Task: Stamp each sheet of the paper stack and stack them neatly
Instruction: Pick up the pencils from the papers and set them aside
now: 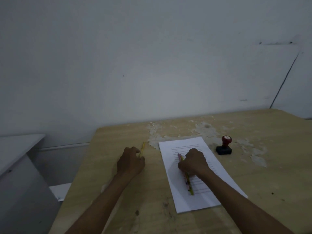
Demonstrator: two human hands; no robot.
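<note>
**Pencils Come Off the Page Before the Stamp Goes Down**

Forearms reach up from the bottom of the frame as we clear our paper stack (199,173), which lies lower right of centre on the worn worktop (270,174). Our right hand (194,163) rests on the top sheet, fingers curled round a pair of pencils (186,178) lying along the page. Our left hand (130,162), left of the stack, has its fingers closed on a yellow pencil (142,149) at the worktop. The red-handled stamp (224,146) stands upright just right of the stack's far corner, untouched. We judge the sheets still unstamped. To do this well, we should lift the pencils straight off without dragging the top sheet askew, then park them well clear of the stamping area.
</note>
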